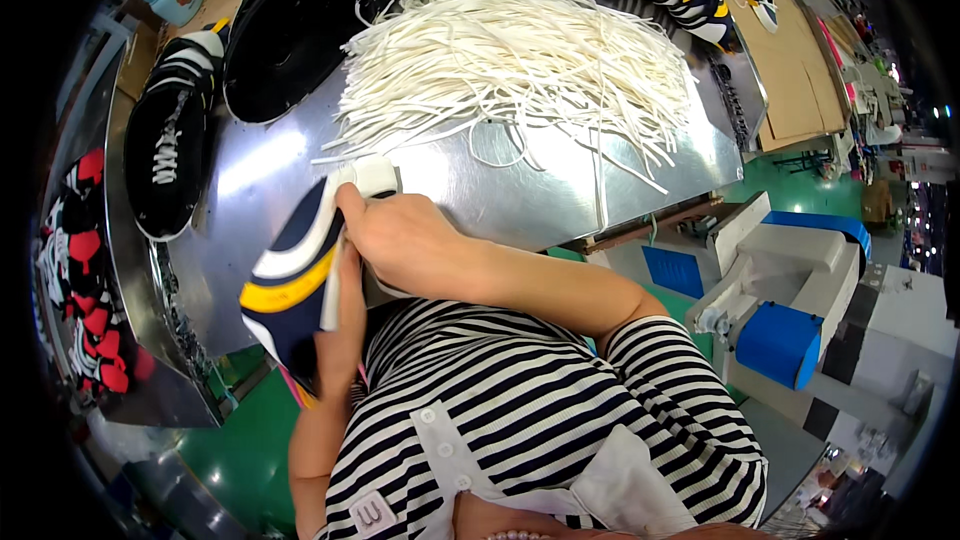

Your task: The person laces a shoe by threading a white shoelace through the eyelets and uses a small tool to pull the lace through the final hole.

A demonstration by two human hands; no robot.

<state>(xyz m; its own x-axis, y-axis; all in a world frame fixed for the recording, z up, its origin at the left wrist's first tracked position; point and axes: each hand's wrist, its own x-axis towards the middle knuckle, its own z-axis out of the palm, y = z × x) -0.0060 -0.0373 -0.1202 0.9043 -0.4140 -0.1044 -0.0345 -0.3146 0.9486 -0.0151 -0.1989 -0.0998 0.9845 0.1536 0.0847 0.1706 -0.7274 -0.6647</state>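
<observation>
Over a shiny steel worktable [530, 205] and green floor [235, 460], the curled right hand [405, 235] pinches a navy-white-yellow shoe upper [290, 288]; the left hand [350, 290] behind it, grip hidden.

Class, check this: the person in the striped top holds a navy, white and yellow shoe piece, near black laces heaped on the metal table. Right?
Not quite: the head view shows the laces are white. The shoe piece and metal table are as stated.

Navy/wht shoe upper [288, 288] w/ yel. stripe, held tilted nr metal table [500, 202].
</observation>
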